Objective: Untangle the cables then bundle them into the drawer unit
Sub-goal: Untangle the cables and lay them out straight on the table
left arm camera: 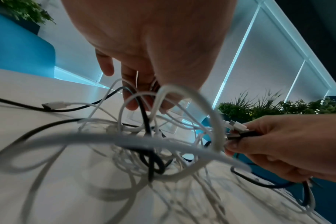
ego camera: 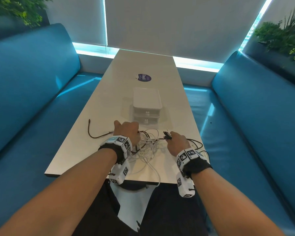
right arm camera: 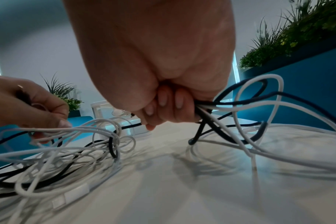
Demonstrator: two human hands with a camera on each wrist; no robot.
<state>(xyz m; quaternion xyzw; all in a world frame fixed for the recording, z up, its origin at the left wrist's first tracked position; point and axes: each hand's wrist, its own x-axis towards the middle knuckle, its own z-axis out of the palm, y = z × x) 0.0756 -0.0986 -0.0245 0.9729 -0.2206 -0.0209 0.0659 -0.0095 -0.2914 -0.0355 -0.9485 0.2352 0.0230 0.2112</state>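
Note:
A tangle of white and black cables point(ego camera: 147, 145) lies on the near end of the white table point(ego camera: 109, 103). My left hand point(ego camera: 126, 132) grips several loops lifted from the pile point(left arm camera: 140, 97). My right hand point(ego camera: 178, 142) holds a bunch of cable ends, their plugs point(ego camera: 166, 134) sticking out past the fingers point(right arm camera: 169, 106); black and white strands trail off to its right point(right arm camera: 259, 98). One black cable point(ego camera: 92, 132) runs out to the left. The white two-drawer unit point(ego camera: 146, 106) stands just beyond the hands, both drawers closed.
A round purple sticker point(ego camera: 144, 77) lies on the table behind the drawer unit. Teal bench seats point(ego camera: 32, 99) flank the table on both sides. Some white cable point(ego camera: 156, 176) hangs over the near table edge. Potted plants point(ego camera: 283, 36) stand behind the seat backs.

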